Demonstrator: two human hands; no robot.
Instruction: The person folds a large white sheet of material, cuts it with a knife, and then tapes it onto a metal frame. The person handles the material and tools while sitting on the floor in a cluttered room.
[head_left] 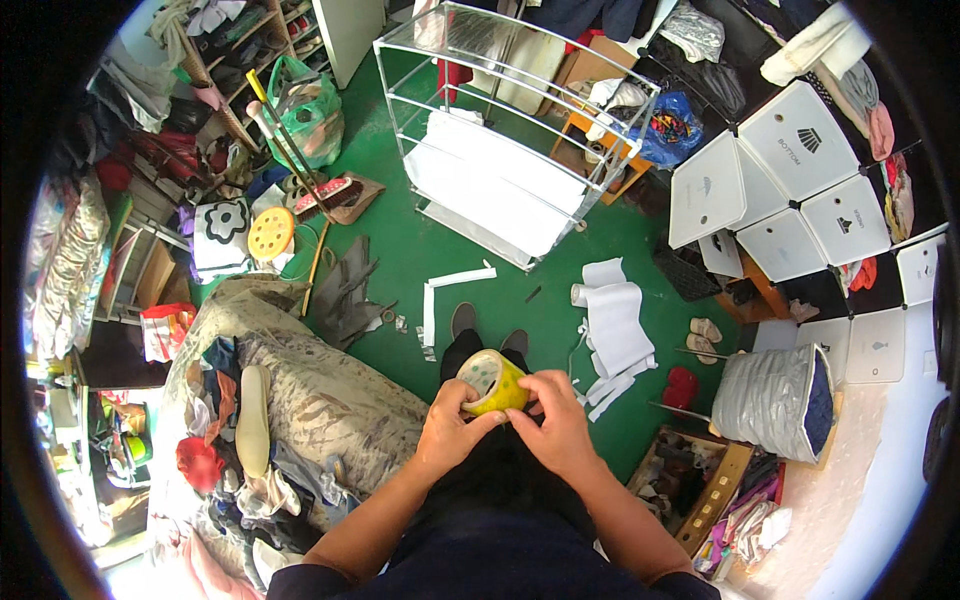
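Note:
A wide roll of yellow tape (503,391) is held up in front of my body, its round opening tilted toward me. My left hand (450,424) grips its left side, with fingers inside the core and the thumb along the lower edge. At the right side of the roll, my right hand (556,420) is closed, its thumb and fingertips pinching at the tape's edge. Both thumbs come close together under the roll. Whether a loose tape end is lifted there, I cannot tell.
A metal-framed rack (402,133) with white sheeting (490,180) stands ahead on the green floor (400,290). White sheet pieces (615,320) and strips (430,315) lie around my feet. A covered bed (330,385) is at left; a drawer of items (725,490) and white cabinets (790,140) are at right.

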